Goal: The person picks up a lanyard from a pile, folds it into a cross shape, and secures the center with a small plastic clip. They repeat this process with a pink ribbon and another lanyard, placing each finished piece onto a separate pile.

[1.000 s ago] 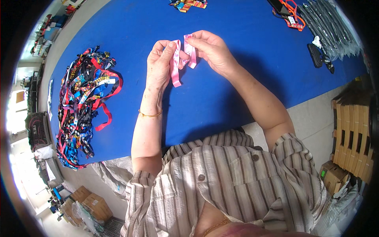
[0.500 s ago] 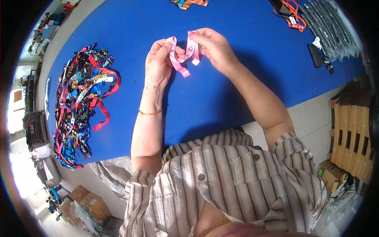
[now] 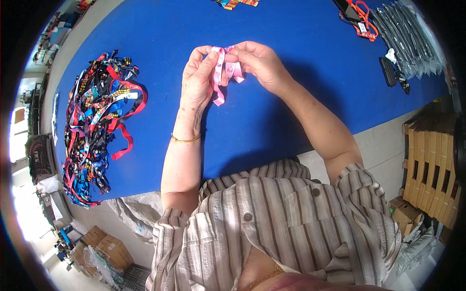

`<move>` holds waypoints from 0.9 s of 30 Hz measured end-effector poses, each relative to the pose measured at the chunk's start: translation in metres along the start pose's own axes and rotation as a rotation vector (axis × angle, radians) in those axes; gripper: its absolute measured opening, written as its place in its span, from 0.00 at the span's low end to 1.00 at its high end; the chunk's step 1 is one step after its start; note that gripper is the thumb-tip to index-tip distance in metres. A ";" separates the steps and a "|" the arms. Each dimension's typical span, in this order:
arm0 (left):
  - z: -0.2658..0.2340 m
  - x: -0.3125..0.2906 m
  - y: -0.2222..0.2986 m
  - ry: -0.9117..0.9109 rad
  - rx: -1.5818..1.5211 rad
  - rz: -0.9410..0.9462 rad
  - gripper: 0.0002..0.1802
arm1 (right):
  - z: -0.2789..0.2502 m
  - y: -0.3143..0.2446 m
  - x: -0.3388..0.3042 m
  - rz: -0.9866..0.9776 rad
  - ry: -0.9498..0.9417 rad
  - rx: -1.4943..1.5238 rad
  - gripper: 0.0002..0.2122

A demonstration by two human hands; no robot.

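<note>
A pink printed ribbon strap (image 3: 218, 72) hangs in loops between my two hands, above the blue table. My left hand (image 3: 198, 72) pinches it between thumb and fingers, and one loose end dangles below. With closed fingertips my right hand (image 3: 259, 62) grips another part of the same strap, close beside the left fingertips. Some of the ribbon is hidden behind the fingers. To the left lies a large tangled heap of colourful lanyards (image 3: 94, 121), with a red strap (image 3: 141, 104) looping out of it.
The blue table (image 3: 170, 29) carries a stack of plastic-wrapped dark items (image 3: 405, 39) at far right, a black case (image 3: 387, 72) and orange-red straps (image 3: 364, 19). More printed straps (image 3: 236, 4) lie at the far edge. Cardboard pieces (image 3: 432, 165) stand right; boxes (image 3: 114, 252) sit lower left.
My hands have come closer together and slightly lower, so the strap's gap has closed. Its loose end now hangs straighter down below my left hand.
</note>
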State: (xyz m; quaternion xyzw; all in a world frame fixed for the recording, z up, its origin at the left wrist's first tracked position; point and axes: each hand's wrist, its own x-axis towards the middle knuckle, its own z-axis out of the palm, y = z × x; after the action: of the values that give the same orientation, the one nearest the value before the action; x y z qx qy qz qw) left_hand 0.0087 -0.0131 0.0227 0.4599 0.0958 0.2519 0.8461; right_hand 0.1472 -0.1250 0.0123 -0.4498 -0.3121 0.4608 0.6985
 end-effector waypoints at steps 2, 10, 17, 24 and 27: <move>-0.003 0.001 -0.002 0.052 -0.011 -0.002 0.07 | 0.000 0.001 0.000 -0.043 0.007 -0.063 0.12; 0.001 0.000 -0.006 0.178 0.081 0.001 0.11 | -0.001 0.000 0.002 -0.041 0.064 -0.125 0.11; -0.006 -0.005 -0.006 0.120 0.156 0.002 0.13 | -0.002 0.000 0.002 -0.051 0.081 -0.135 0.12; 0.002 -0.007 -0.007 0.157 0.198 -0.005 0.14 | -0.004 0.009 0.005 -0.166 0.025 -0.162 0.10; 0.006 -0.007 -0.007 0.147 0.194 -0.023 0.13 | -0.001 0.008 0.002 -0.211 -0.027 -0.147 0.07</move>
State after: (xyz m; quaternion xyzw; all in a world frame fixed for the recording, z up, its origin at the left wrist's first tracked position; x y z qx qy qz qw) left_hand 0.0069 -0.0240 0.0198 0.5187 0.1867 0.2648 0.7912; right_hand 0.1465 -0.1218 0.0046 -0.4579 -0.4001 0.3666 0.7041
